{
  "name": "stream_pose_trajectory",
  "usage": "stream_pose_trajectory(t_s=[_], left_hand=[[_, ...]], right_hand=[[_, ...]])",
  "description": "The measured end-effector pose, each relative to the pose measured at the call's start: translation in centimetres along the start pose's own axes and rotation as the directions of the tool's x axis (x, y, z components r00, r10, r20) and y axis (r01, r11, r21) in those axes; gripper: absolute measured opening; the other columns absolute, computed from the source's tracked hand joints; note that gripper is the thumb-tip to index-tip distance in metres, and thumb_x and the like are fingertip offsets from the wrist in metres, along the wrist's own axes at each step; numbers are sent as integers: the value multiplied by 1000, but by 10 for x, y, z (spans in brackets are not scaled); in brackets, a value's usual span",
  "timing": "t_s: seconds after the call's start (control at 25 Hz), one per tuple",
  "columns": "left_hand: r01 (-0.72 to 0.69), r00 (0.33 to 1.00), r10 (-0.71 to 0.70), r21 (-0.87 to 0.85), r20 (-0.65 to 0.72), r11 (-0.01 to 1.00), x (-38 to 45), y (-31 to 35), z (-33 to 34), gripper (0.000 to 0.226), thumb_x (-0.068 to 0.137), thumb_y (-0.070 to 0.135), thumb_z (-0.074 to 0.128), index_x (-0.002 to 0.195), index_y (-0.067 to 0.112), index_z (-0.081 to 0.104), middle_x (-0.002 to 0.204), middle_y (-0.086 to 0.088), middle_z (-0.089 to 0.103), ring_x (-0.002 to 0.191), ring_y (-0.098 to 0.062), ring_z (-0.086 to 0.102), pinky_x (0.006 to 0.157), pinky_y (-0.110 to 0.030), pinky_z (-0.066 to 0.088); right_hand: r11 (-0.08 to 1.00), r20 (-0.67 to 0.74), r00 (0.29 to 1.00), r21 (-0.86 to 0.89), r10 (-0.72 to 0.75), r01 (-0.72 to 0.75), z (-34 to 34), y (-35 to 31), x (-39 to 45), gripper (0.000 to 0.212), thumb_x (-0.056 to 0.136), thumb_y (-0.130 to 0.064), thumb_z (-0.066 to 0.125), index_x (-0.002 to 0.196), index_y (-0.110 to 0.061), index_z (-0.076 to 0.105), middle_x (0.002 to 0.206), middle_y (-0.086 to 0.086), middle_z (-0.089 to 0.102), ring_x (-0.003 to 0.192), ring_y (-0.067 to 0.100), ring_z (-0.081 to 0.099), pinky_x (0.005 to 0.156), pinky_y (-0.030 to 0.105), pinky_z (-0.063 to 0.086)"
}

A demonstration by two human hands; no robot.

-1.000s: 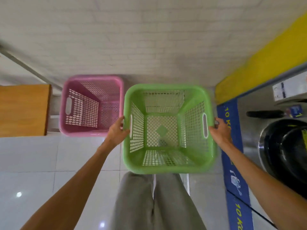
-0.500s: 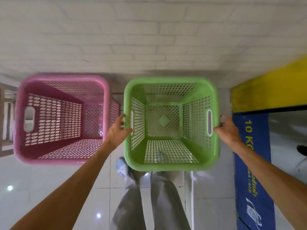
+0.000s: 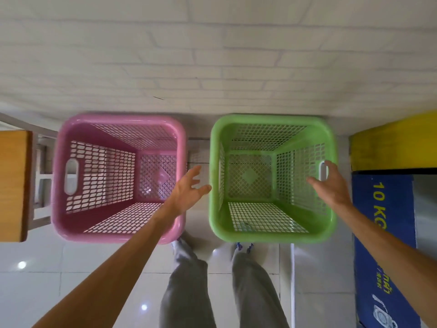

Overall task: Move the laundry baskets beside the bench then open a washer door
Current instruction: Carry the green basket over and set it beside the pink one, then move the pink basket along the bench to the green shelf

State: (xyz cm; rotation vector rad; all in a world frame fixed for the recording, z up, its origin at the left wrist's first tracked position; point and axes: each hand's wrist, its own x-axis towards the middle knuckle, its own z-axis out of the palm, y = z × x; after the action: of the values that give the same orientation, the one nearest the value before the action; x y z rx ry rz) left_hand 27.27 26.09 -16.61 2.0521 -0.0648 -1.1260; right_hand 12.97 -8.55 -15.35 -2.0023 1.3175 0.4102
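An empty green laundry basket (image 3: 272,235) stands on the floor against the brick wall. An empty pink laundry basket (image 3: 118,119) stands to its left, next to the wooden bench (image 3: 13,185). My left hand (image 3: 186,188) hovers open in the gap between the two baskets, fingers spread, just off the green rim. My right hand (image 3: 331,183) is open over the green basket's right side, by its handle slot, holding nothing. The washer door is out of view.
A white brick wall (image 3: 212,55) runs behind the baskets. At the right stands a machine with a yellow top (image 3: 390,140) and a blue "10 KG" panel (image 3: 383,233). My legs and shoes are below on the glossy tile floor (image 3: 35,280).
Both hands have let go of the green basket's handles and spread open. The green basket now rests on the floor beside the pink one, and the bench has come back into view.
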Motion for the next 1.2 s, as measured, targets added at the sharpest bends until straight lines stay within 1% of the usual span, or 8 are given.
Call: stream_pose_trajectory(t_s=[0.12, 0.28, 0.48, 0.68, 0.76, 0.92, 1.08, 1.2], left_hand=[[-60, 994, 55, -45, -94, 997, -23, -25, -57, 58, 90, 19, 65, 143, 14, 42, 133, -6, 57, 111, -25, 64, 73, -23, 59], [-44, 959, 35, -27, -282, 999, -52, -83, -170, 43, 89, 10, 65, 131, 13, 53, 118, -2, 62, 98, -18, 65, 85, -40, 59], [185, 880, -150, 33, -451, 982, -64, -163, -290, 62, 83, 41, 58, 138, 15, 45, 128, -10, 59, 111, -31, 62, 84, -44, 57], [320, 899, -307, -10, -314, 947, -30, -234, -329, 94, 81, 42, 69, 154, 13, 16, 151, -20, 39, 123, -41, 54, 91, -53, 53], [251, 924, -260, -70, -279, 965, -23, -240, -323, 85, 84, 33, 69, 150, 12, 21, 136, -16, 53, 99, -31, 63, 72, -40, 58], [172, 904, -206, -122, -375, 977, -59, -229, -317, 77, 91, 24, 60, 153, 12, 16, 122, -20, 62, 86, -26, 65, 71, -36, 54], [91, 871, -147, -139, -470, 986, -185, -202, -310, 74, 86, 23, 61, 153, 17, 29, 81, 3, 66, 64, -5, 66, 56, -17, 46], [-3, 779, -133, -215, -613, 977, -319, -166, -298, 60, 90, 12, 62, 146, 19, 42, 75, 3, 66, 57, 6, 64, 51, -10, 46]], right_hand=[[994, 54, 993, 22, -104, 103, 32, -57, -41, 73, 90, -24, 67, 151, -13, 30, 147, 7, 45, 133, 35, 46, 108, 36, 38], [976, 154, 964, 22, -218, 217, 115, -135, -96, 50, 91, -21, 65, 137, -11, 49, 128, 10, 63, 110, 25, 65, 96, 45, 53], [971, 259, 941, -40, -216, 234, 241, -202, -140, 58, 90, -18, 65, 141, -6, 41, 109, 12, 67, 85, 24, 69, 70, 38, 57], [986, 165, 980, -106, -113, 132, 316, -211, -141, 58, 79, -11, 68, 130, -7, 40, 92, 19, 68, 57, 25, 66, 43, 36, 56], [983, 134, 987, -144, -93, 113, 317, -207, -136, 52, 77, -7, 68, 123, -5, 43, 85, 13, 67, 54, 23, 66, 40, 30, 53], [969, 94, 984, -184, -152, 167, 282, -214, -158, 38, 84, -9, 66, 119, -7, 51, 71, 5, 66, 46, 19, 63, 32, 23, 44], [943, 26, 949, -107, -313, 314, 204, -234, -233, 44, 86, -17, 66, 127, -15, 49, 81, 9, 70, 63, 29, 65, 58, 41, 56], [879, 79, 876, 0, -476, 477, 128, -262, -310, 41, 90, -17, 65, 129, -15, 52, 78, 1, 66, 58, 26, 64, 50, 34, 51]])
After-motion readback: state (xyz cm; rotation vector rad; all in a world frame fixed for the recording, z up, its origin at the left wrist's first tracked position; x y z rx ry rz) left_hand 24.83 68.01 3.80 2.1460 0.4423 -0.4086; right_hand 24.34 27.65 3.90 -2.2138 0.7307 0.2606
